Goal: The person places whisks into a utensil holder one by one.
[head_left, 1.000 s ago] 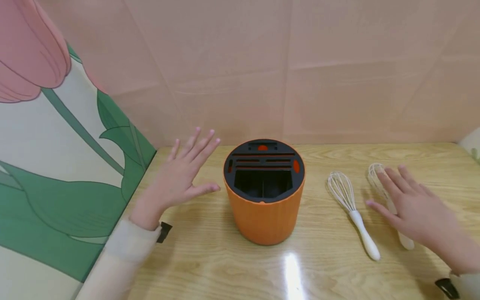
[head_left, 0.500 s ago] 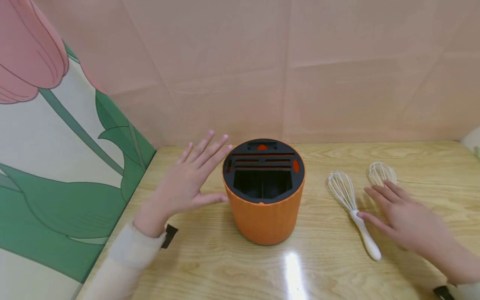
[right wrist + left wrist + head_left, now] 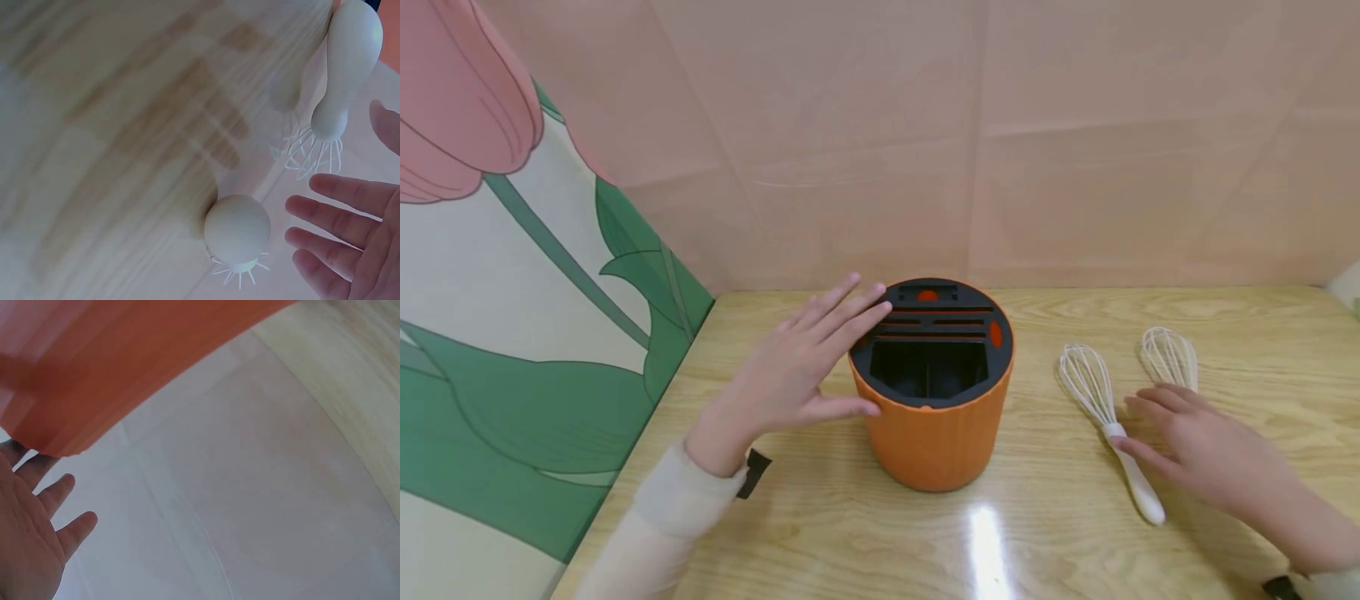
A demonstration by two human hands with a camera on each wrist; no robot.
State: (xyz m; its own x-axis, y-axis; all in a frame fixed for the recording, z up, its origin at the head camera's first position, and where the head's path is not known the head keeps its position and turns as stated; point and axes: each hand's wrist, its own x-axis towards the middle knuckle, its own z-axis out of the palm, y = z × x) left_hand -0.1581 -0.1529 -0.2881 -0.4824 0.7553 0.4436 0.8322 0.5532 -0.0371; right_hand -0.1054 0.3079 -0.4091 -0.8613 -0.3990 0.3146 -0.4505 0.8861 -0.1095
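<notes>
Right now your left grip (image 3: pixel 786 379) is loose, fingers spread and grasping nothing. In the head view they cross the left rim of the orange container (image 3: pixel 932 450); whether they touch it, you cannot tell. Your thumb lies across its near left side.

The container stands upright at the middle of the tabletop (image 3: pixel 827 542), its far side near the back edge, where a creased pink covering (image 3: pixel 925 142) rises. Its black insert (image 3: pixel 997 364) has narrow slots behind and a wide, divided opening toward you. The tabletop's left edge runs slantwise past your left sleeve (image 3: pixel 677 500), beside a panel of painted leaves (image 3: pixel 512 408).

To the container's right, a strip of wood grain gives you room before the left whisk (image 3: pixel 1138 487); a broader stretch lies on the near side, crossed by a bright reflection (image 3: pixel 988 550). The right whisk (image 3: pixel 237 228) lies just beyond the left one, both with wires pointing toward the back edge.

Your right grip (image 3: pixel 1217 454) is also relaxed and holds nothing, covering the right whisk's handle in the head view, thumb over the left whisk's handle. From the right wrist, a gap shows between your fingers and both handles.
</notes>
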